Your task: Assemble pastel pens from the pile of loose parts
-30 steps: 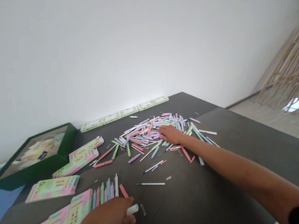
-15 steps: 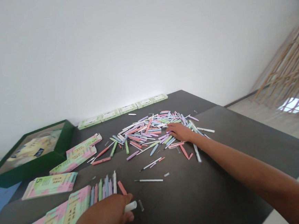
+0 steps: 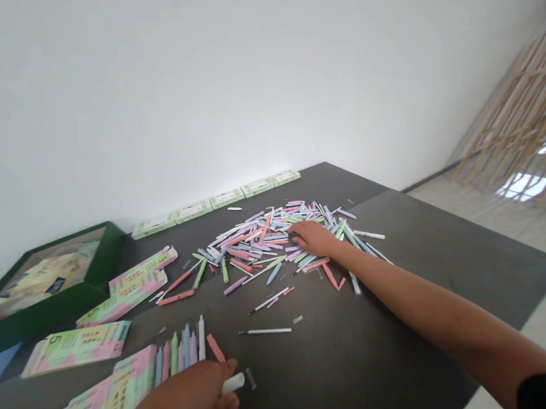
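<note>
My left hand (image 3: 188, 394), at the lower left, is closed around a white pen barrel (image 3: 233, 383) whose round end sticks out to the right. A red pen piece (image 3: 215, 347) lies just beyond its fingers. Beside it, a row of pastel pens (image 3: 181, 353) lies next to pink-and-green printed pen boxes (image 3: 120, 393). My right hand (image 3: 314, 238) reaches out over the right part of a heap of loose pen parts (image 3: 252, 241). Its thumb and fingers are a little apart among the parts, and its fingertips are partly lost in the heap.
A dark green box (image 3: 103, 268) holding plastic bags stands at the left. Flat green-and-white boxes (image 3: 193, 211) line the wall. More printed cartons (image 3: 83, 345) lie on the dark table (image 3: 351, 356). A pen refill (image 3: 266, 331) and clear caps (image 3: 251, 378) lie at the front.
The whole view has shifted slightly, so things sit a little further left. My right hand has moved slightly to the left over the heap. My left hand keeps the white barrel.
</note>
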Demonstrator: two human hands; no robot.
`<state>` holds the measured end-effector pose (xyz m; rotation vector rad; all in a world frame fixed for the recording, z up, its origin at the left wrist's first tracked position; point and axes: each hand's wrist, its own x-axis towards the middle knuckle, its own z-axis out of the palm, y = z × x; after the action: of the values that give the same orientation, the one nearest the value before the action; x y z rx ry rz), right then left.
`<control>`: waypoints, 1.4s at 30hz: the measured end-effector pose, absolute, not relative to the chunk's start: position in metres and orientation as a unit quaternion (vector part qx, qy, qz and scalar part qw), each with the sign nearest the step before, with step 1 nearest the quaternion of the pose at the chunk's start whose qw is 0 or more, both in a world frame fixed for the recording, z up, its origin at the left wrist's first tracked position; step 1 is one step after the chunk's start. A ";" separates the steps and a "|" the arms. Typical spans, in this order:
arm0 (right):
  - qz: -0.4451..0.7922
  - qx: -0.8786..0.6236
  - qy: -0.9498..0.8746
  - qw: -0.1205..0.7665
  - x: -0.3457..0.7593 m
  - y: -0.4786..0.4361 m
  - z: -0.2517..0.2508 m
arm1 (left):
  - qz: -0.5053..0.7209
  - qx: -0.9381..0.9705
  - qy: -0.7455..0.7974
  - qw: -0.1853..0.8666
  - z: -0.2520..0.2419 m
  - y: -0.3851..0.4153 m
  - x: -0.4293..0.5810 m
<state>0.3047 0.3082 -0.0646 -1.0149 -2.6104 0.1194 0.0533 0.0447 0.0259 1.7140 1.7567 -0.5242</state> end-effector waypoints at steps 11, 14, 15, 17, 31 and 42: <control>0.037 -0.336 -0.934 0.114 0.291 0.301 -0.068 | -0.191 0.655 0.659 0.315 0.032 0.043 0.052; 0.048 -0.351 -0.925 0.140 0.303 0.292 -0.064 | -0.190 0.658 0.657 0.315 0.034 0.042 0.053; 0.053 -0.356 -0.920 0.156 0.306 0.287 -0.062 | -0.191 0.657 0.657 0.316 0.035 0.042 0.054; 0.065 -0.366 -0.909 0.191 0.308 0.276 -0.061 | -0.192 0.656 0.656 0.320 0.037 0.044 0.055; 0.098 -0.368 -0.889 0.255 0.313 0.244 -0.050 | -0.190 0.667 0.646 0.319 0.033 0.062 0.038; 0.063 -0.320 -0.934 0.144 0.284 0.217 -0.053 | -0.206 0.675 0.635 0.315 0.040 0.061 0.043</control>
<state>0.2837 0.2175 -0.0529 -0.9225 -2.6922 0.1815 0.0432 0.0613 0.0400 1.7781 1.6729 -0.5430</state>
